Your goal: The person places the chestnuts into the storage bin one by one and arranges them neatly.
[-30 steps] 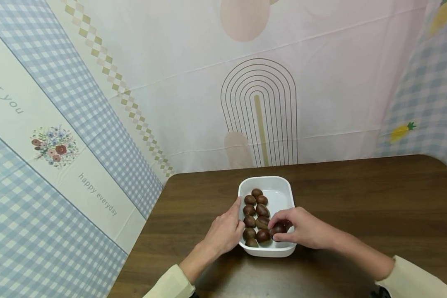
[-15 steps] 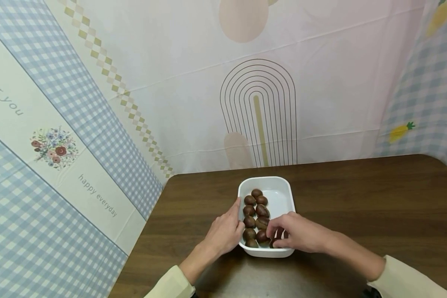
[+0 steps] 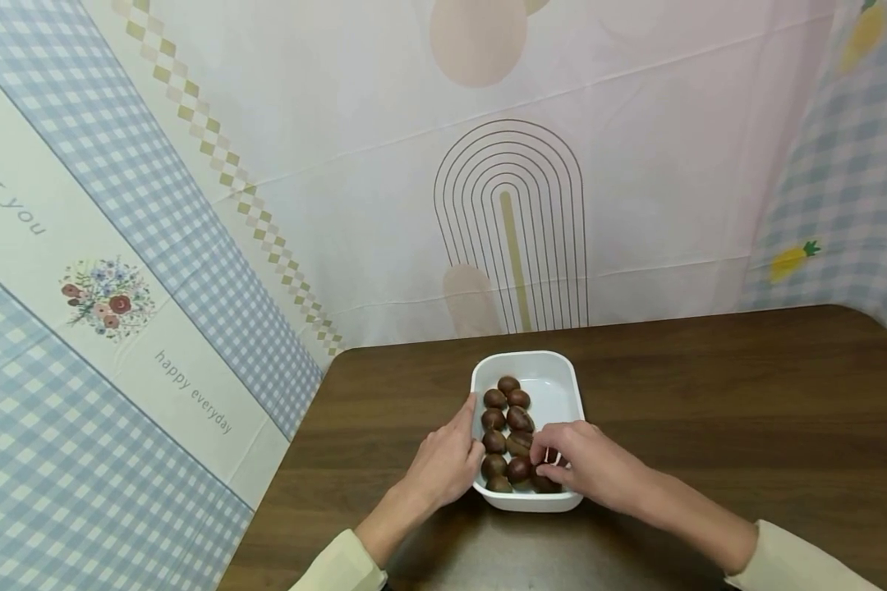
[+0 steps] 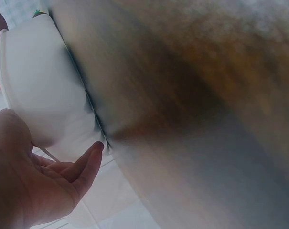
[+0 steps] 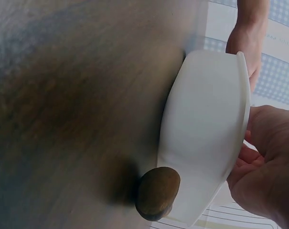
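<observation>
Now the white dish (image 3: 562, 373) sits near the table's (image 3: 710, 394) near edge, chestnuts (image 3: 507, 419) in two rows along its left side. The right hand (image 3: 584, 464) pinches a chestnut (image 3: 545, 483) at the near right corner; the left hand (image 3: 443, 460) rests, fingers relaxed, against the dish's left wall.

Your left hand (image 3: 443, 464) rests against the white dish (image 3: 554, 386) on the table (image 3: 710, 394); your right hand (image 3: 584, 468) pinches a chestnut (image 3: 545, 483) inside.

"for you" and "happy everyday" printed on backdrop cloth (image 3: 155, 345)
</observation>
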A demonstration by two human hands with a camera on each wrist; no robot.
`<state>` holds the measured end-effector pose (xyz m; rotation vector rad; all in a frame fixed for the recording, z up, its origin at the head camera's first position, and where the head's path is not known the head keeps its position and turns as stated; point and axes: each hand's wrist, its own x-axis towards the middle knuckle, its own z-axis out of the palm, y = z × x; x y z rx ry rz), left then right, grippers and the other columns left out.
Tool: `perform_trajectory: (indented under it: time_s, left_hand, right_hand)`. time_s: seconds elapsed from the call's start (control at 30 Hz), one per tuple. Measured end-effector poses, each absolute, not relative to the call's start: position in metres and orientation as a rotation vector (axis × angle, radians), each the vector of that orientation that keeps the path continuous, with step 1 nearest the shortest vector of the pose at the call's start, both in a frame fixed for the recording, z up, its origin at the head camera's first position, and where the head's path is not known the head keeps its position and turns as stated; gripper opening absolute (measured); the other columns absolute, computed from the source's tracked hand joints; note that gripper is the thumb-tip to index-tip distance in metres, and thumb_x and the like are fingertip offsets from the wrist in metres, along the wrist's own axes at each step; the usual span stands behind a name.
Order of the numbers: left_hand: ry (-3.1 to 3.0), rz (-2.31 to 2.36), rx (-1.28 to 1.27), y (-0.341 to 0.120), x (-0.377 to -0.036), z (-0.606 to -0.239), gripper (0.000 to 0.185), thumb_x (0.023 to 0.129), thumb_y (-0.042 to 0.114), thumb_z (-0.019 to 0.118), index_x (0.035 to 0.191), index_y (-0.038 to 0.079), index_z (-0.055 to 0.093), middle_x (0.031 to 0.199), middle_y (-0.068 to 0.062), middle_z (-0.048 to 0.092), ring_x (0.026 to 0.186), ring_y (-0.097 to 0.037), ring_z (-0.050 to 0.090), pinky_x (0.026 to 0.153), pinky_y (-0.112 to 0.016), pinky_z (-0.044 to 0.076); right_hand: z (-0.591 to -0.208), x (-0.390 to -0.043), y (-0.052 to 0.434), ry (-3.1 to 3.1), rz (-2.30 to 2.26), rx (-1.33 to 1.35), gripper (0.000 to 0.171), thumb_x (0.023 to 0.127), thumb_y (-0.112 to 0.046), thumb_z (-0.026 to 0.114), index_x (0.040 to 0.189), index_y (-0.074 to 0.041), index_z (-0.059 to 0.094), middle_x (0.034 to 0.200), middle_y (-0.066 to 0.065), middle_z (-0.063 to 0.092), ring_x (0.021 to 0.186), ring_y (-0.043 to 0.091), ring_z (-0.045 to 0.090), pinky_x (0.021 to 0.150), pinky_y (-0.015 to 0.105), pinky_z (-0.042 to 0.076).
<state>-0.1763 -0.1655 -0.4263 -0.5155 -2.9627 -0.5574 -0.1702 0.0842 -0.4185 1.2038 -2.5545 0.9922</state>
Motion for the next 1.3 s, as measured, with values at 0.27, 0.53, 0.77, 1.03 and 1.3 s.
perform_trajectory:
  time_s: [0.27, 0.53, 0.77, 1.03, 1.3]
  left_hand:
    - [-2.947, -0.556, -0.530, -0.165, -0.176, -0.426, 0.070, 0.100, 0.018, 0.050, 0.165, 0.005, 0.029, 0.165, -0.009, 0.044, 0.134, -0.027, 0.062, 0.106, -0.048, 0.052]
    - [-2.946, -0.538, -0.532, -0.166, -0.177, -0.427, 0.070, 0.099, 0.018, 0.050, 0.165, 0.004, 0.030, 0.165, -0.009, 0.044, 0.134, -0.027, 0.062, 0.106, -0.048, 0.052]
    - [-2.962, -0.540, -0.518, -0.167, -0.176, -0.428, 0.070, 0.100, 0.019, 0.049, 0.166, 0.006, 0.028, 0.166, -0.007, 0.043, 0.133, -0.027, 0.062, 0.105, -0.048, 0.053]
    - [-2.962, -0.551, -0.516, -0.166, -0.176, -0.427, 0.071, 0.100, 0.019, 0.050, 0.166, 0.007, 0.028, 0.166, -0.007, 0.043, 0.132, -0.026, 0.063, 0.104, -0.048, 0.053]
    - [-2.962, -0.553, -0.522, -0.167, -0.175, -0.427, 0.070, 0.100, 0.020, 0.050, 0.166, 0.006, 0.027, 0.166, -0.008, 0.043, 0.134, -0.026, 0.062, 0.106, -0.048, 0.053]
  right_hand:
    - [-0.419, -0.169, 0.088, -2.553, 1.054, 1.238, 0.011, 0.089, -0.004, 0.079, 0.090, -0.015, 0.078, 0.087, -0.011, 0.076, 0.079, -0.004, 0.064, 0.068, 0.022, 0.057]
    - [-0.422, -0.174, 0.101, -2.454, 1.391, 1.020, 0.017, 0.091, 0.001, 0.075, 0.106, -0.007, 0.078, 0.102, 0.007, 0.080, 0.090, 0.011, 0.076, 0.080, 0.029, 0.062]
    - [-0.427, -0.183, 0.113, -2.388, 1.771, 0.859, 0.021, 0.094, -0.003, 0.074, 0.114, -0.002, 0.075, 0.112, 0.021, 0.076, 0.098, 0.011, 0.076, 0.086, 0.024, 0.060]
    - [-0.430, -0.189, 0.127, -2.297, 1.892, 0.763, 0.024, 0.095, -0.008, 0.074, 0.118, -0.001, 0.073, 0.119, 0.026, 0.073, 0.106, 0.007, 0.074, 0.088, 0.020, 0.058]
    - [-0.432, -0.192, 0.142, -2.300, 1.828, 0.664, 0.020, 0.095, -0.007, 0.075, 0.113, 0.000, 0.074, 0.112, 0.025, 0.073, 0.098, 0.004, 0.073, 0.084, 0.019, 0.058]
